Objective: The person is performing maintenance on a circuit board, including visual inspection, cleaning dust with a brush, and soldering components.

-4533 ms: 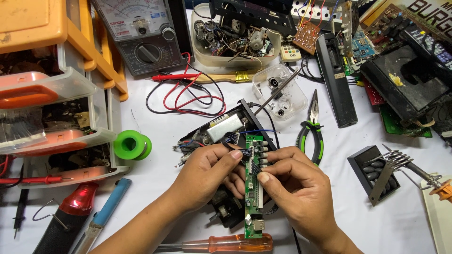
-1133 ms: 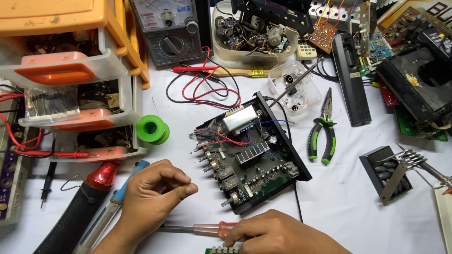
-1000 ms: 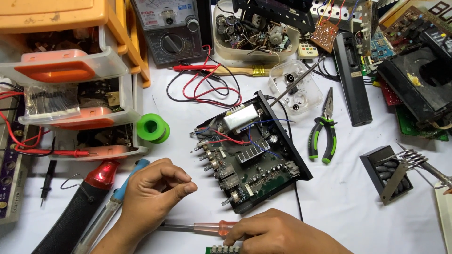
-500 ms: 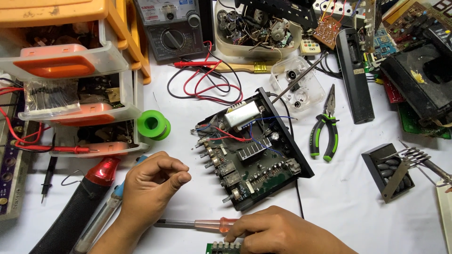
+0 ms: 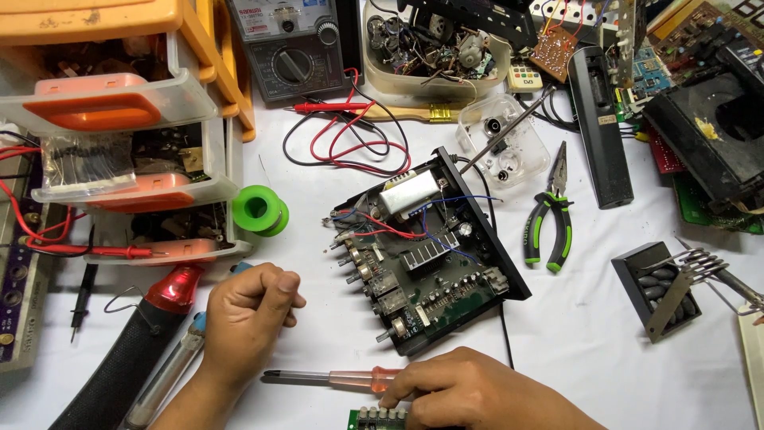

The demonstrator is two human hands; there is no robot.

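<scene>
The small green circuit board [image 5: 376, 417] is cut off by the bottom edge and half covered by the right hand [image 5: 469, 390], whose fingertips press down on it and on the orange handle of the screwdriver [image 5: 334, 377]. The left hand [image 5: 251, 314] is curled into a loose fist holding nothing, just above the screwdriver's shaft. The opened amplifier chassis [image 5: 426, 251] lies just beyond both hands on the white table [image 5: 589, 334].

The screwdriver [image 5: 334, 377] pairs a dull metal shaft with a glossy translucent orange plastic handle; the pliers [image 5: 549, 219] have matt green-black rubbery grips, on a white cloth-like desk [image 5: 605, 358].
</scene>
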